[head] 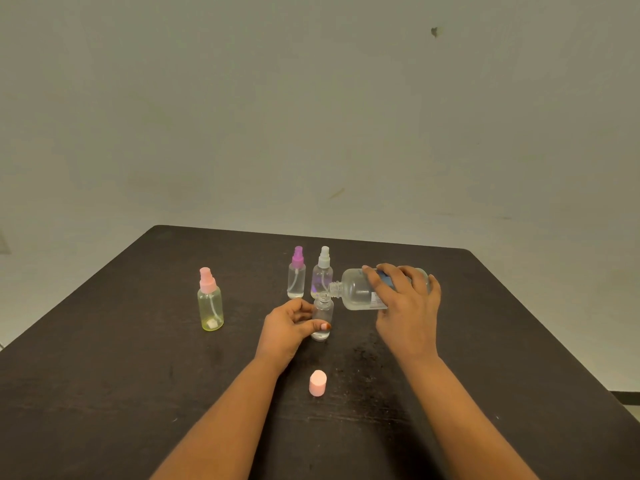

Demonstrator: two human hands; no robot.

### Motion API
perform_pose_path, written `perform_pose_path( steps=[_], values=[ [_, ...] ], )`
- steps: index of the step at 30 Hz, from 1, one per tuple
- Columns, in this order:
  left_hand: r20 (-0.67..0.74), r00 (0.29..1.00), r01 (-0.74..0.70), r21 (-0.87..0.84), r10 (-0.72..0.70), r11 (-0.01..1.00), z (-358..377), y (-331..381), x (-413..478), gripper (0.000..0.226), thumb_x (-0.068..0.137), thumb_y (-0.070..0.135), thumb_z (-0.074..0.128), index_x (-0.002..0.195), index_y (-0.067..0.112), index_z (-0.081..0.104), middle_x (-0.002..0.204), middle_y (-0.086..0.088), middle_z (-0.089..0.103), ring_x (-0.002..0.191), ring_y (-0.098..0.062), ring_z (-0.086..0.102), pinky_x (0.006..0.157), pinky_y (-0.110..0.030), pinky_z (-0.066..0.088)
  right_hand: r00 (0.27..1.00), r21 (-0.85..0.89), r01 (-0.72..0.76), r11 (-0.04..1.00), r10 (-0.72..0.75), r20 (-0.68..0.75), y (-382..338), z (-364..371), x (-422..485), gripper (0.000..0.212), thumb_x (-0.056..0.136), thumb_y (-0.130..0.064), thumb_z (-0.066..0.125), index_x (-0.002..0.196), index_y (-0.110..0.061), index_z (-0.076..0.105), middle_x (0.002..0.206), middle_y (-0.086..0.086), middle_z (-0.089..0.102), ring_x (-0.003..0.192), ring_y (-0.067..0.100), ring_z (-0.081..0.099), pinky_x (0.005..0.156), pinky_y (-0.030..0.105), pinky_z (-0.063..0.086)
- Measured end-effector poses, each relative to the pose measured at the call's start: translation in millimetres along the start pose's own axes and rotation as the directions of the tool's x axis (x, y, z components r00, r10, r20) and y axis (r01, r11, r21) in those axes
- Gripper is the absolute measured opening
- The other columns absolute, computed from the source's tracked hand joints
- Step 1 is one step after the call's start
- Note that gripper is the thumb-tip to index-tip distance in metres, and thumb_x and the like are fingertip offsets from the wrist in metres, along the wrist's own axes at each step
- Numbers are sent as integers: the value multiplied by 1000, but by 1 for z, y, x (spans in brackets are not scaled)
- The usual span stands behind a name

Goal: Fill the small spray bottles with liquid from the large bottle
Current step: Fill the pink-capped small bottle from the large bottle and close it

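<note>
Pouring, by the look of it, as the step in hand. Gripped the large bottle (pixel 360 289) round its body with the right hand (pixel 407 301), tipped almost level, mouth just above the open neck of the small clear bottle (pixel 322 315). Steadied that small clear bottle upright on the bench (pixel 138 358) with the left hand (pixel 289 323), thumb and fingers curled round its lower half. Best done slowly: called for lining up the two mouths, nearly touching, lifting the big base a little at a time for a thin stream into so narrow a neck, bracing the small one against tipping, and stopping short of the brim to leave room for a sprayer tube. Could not make out a stream; saw seemingly a little liquid low in the small clear bottle. Counted four small spray bottles: the open one in hand, plus three standing with sprayers on, namely a yellowish bottle (pixel 210 306) well to the left, and a purple-topped bottle (pixel 296 277) and a white-topped bottle (pixel 322 271) side by side just behind the pour. Counted one large bottle, one loose pink cap (pixel 317 383) nearer the body, and two hands, both occupied.
</note>
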State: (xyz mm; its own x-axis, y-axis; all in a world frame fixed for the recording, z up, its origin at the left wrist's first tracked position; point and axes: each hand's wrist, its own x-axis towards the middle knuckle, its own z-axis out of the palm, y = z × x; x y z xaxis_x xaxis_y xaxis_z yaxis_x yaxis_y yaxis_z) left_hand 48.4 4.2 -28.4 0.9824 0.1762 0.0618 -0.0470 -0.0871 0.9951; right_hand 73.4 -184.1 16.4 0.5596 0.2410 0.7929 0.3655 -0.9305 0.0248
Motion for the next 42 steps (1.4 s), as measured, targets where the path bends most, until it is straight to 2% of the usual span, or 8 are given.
perform_pose_path(
  steps=[19, 42],
  values=[
    [-3, 1000, 8, 35, -8, 999, -1, 0, 1, 27, 68, 8, 79, 91, 12, 66, 92, 0, 73, 91, -9, 68, 86, -24, 51, 1000, -3, 7, 1000, -7, 11, 0, 0, 1, 73, 53, 4, 75, 118, -27, 61, 114, 1, 62, 108, 25, 42, 89, 62, 38],
    [-13, 1000, -1, 31, 1, 1000, 0, 4, -3, 25, 69, 5, 79, 89, 12, 66, 87, 5, 72, 81, 1, 67, 69, -10, 49, 1000, -2, 17, 1000, -17, 11, 1, -1, 2, 74, 51, 5, 76, 117, -26, 62, 114, 2, 62, 109, 26, 43, 90, 63, 37]
  ],
)
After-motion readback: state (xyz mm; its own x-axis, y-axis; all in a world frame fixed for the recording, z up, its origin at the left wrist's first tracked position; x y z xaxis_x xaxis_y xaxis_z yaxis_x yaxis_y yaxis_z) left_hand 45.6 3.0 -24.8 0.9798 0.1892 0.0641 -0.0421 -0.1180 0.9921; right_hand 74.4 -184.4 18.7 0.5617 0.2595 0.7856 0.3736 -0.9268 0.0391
